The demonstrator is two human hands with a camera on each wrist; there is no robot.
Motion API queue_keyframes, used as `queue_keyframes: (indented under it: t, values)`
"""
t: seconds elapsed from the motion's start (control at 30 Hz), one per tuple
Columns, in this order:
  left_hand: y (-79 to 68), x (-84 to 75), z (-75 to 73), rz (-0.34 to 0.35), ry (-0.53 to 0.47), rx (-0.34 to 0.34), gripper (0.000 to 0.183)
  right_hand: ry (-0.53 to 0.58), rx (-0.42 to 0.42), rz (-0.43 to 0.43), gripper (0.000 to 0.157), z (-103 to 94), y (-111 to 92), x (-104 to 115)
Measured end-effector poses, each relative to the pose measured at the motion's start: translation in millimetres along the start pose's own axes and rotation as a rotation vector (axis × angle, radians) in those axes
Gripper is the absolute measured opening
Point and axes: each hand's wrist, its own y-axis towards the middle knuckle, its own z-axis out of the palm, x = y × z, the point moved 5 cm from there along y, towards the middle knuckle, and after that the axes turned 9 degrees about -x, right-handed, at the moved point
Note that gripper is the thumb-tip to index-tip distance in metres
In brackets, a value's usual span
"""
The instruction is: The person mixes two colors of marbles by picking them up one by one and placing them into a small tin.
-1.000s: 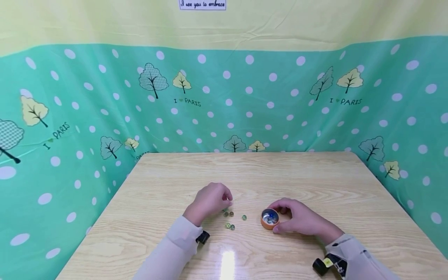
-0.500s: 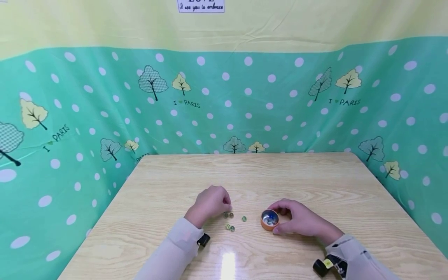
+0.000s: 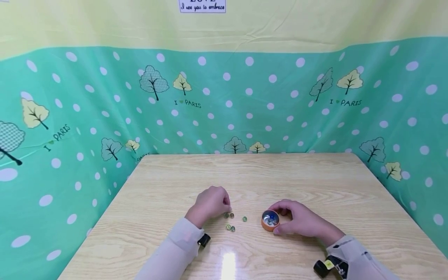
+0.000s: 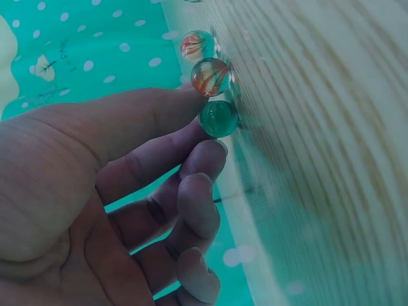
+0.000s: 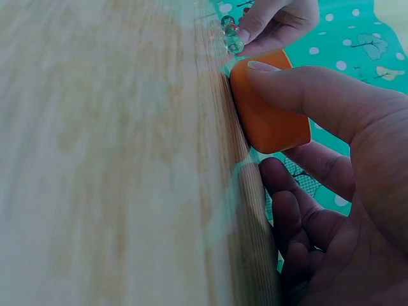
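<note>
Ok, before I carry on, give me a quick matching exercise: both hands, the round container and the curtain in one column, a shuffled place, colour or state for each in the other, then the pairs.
Column one
1. Left hand
2. Right hand
3. Round container
4. Curtain

Column two
A. Holding the round container by its side
B. Behind the table, green with pale dots in its lower part
C. Right at the glass marbles
D. Orange on the outside

Right pairs: 1-C, 2-A, 3-D, 4-B
</note>
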Motion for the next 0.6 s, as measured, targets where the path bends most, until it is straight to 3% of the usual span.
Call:
queue_keyframes:
  t: [0.6]
  values:
    - [-4.5,1.5,-3.4,-0.052,0.054,-0.021,0.035,-0.019,-0.016,0.009,0.055,0.6,-1.8,0.1]
